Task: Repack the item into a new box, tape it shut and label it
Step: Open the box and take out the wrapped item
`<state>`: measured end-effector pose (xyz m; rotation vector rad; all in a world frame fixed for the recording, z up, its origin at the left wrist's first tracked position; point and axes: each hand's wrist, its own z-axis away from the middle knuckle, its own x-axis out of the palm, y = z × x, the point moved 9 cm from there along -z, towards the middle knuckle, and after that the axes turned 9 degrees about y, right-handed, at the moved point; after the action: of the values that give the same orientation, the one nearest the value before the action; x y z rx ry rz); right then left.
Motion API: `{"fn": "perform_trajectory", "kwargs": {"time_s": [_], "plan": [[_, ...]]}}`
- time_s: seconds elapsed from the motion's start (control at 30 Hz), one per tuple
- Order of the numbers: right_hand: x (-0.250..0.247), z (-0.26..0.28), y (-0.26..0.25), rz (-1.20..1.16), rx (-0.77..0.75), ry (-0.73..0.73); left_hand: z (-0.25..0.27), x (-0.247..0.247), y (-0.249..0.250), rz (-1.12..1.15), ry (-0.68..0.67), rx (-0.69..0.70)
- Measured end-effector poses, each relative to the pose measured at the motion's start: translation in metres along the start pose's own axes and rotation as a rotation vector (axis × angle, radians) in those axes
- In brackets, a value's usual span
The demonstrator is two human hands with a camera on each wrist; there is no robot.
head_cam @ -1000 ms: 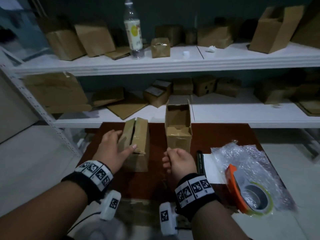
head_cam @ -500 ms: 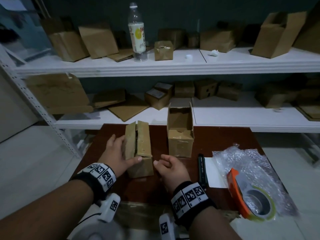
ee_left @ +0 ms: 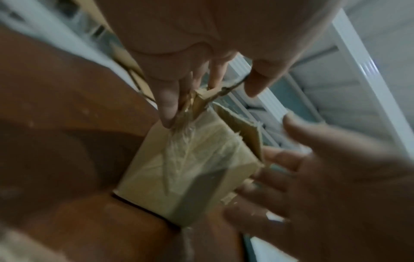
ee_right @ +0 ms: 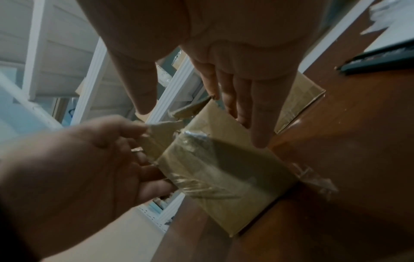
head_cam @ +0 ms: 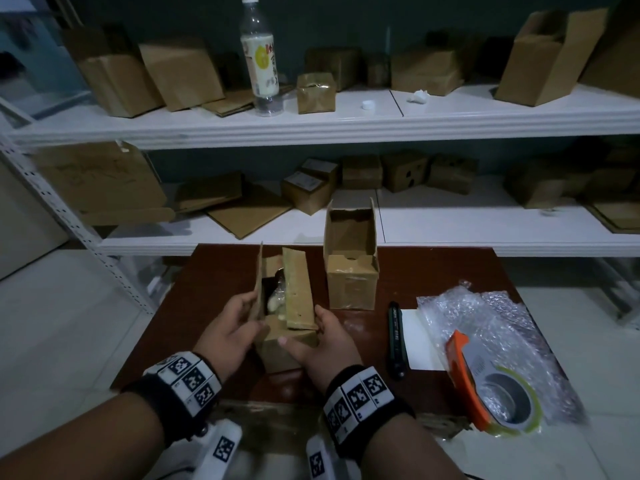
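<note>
Since a second ago we've lifted the old box's (head_cam: 289, 348) left flap (head_cam: 258, 282); our left hand (head_cam: 227, 336) pinches it, our right hand (head_cam: 327, 342) grips the box, left of the new box (head_cam: 351, 271).

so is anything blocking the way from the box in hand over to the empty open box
Nothing visible: bare table lies between the held box and the open new box just right of it, whose top flaps stand up.

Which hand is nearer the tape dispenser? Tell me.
Right. The right hand grips the old box's near corner, on the tape dispenser's side; the left hand pinches its left flap, farther away.
</note>
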<state>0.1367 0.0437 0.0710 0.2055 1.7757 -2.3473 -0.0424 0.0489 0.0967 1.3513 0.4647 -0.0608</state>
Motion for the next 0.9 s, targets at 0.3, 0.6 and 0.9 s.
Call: {"fn": "perform_trajectory", "kwargs": {"time_s": [0.3,0.6,0.9], "plan": [[-0.010,-0.001,-0.004,0.240,-0.071,0.070,0.007,0.001,-0.009,0.186,0.012,-0.176],[-0.013,-0.007,-0.001,0.237,-0.087,0.077,0.011,0.000,-0.003,0.133,0.012,-0.151],[-0.012,-0.010,0.003,0.230,-0.092,0.059,0.015,0.001,0.003,0.113,0.010,-0.128]]}}
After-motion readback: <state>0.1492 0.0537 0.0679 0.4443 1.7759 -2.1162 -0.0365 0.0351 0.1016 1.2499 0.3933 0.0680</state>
